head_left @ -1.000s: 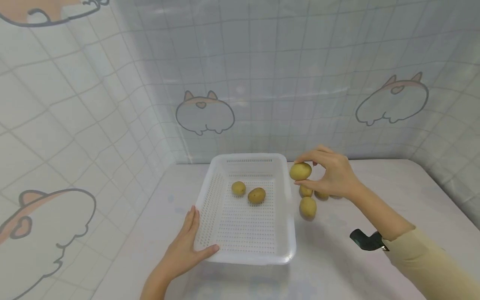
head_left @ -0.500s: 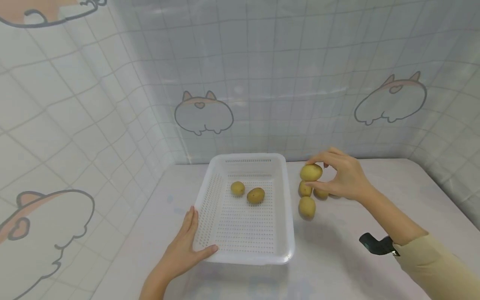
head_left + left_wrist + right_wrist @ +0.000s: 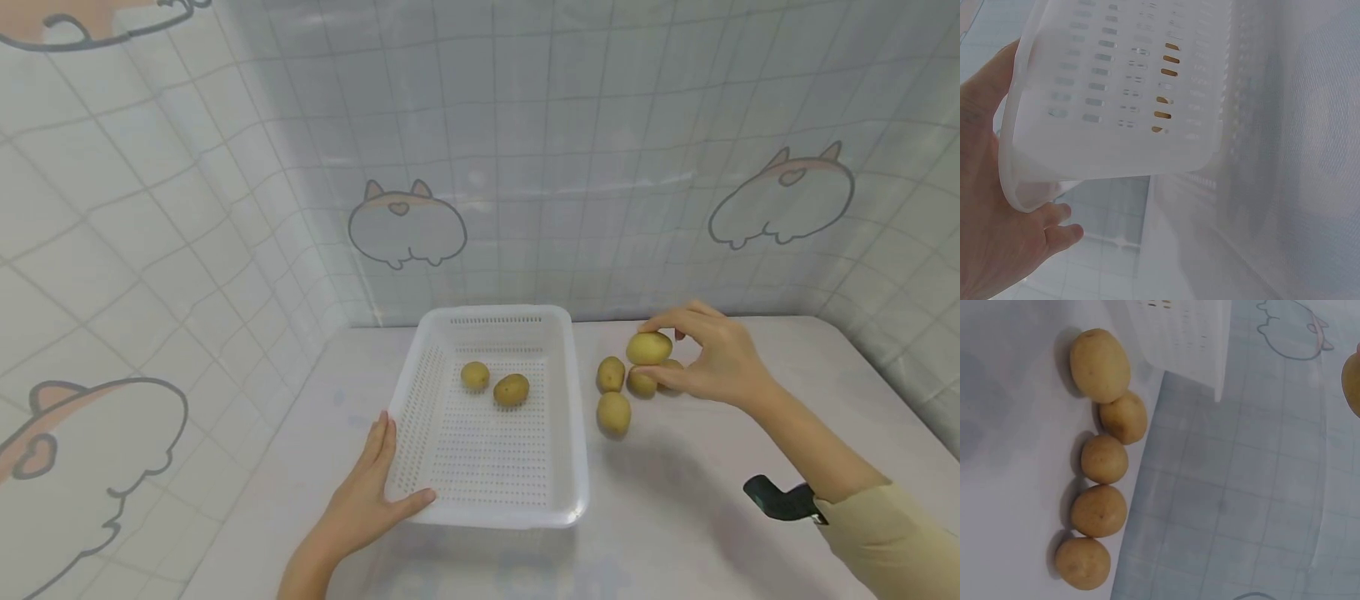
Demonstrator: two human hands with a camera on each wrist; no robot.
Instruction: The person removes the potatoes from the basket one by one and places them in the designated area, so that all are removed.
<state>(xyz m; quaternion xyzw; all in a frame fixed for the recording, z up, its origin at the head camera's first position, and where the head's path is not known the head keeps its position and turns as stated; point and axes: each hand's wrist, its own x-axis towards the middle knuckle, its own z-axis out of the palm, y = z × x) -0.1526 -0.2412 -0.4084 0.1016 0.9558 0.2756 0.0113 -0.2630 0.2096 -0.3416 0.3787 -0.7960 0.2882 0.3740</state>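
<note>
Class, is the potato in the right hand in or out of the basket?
Out: in head view, the right hand holds the potato right of the basket.

Creased grid-lined wall sheeting (image 3: pixel 517 125) | cartoon animal prints (image 3: pixel 407 227) | pale tabletop (image 3: pixel 675 525)

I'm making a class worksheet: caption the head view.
The right hand pinches a potato while the left hand touches a white basket containing two more potatoes.

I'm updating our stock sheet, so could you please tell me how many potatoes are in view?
8: two potatoes in the white basket, one potato in the right hand and five potatoes on the table, though more may be hidden.
</note>
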